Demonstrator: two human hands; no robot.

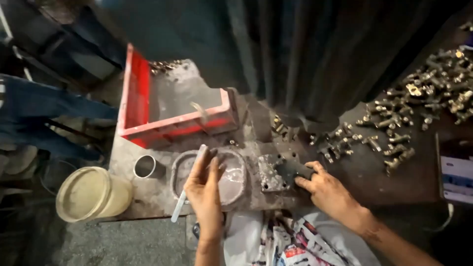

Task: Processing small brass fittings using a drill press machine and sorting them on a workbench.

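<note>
The grey paste in the shallow tray (pixel 231 177) looked wet, so the thin stick (pixel 189 183) could slip out of the left hand (pixel 204 189). It lay only along the fingers and was not clamped. If it slipped, it would fall toward the near table edge, below the wrist. The metal block (pixel 278 171) could also slide on the dusty table (pixel 148 197), because the right hand (pixel 327 189) held it only at one side.

The left fingers were nearly straight and close together, with the stick resting along their outer side and its upper end just past the fingertips, over the tray. The right fingers were half bent. The thumb and first fingers pinched the near right edge of the block, which lay just beyond the fingertips.
</note>
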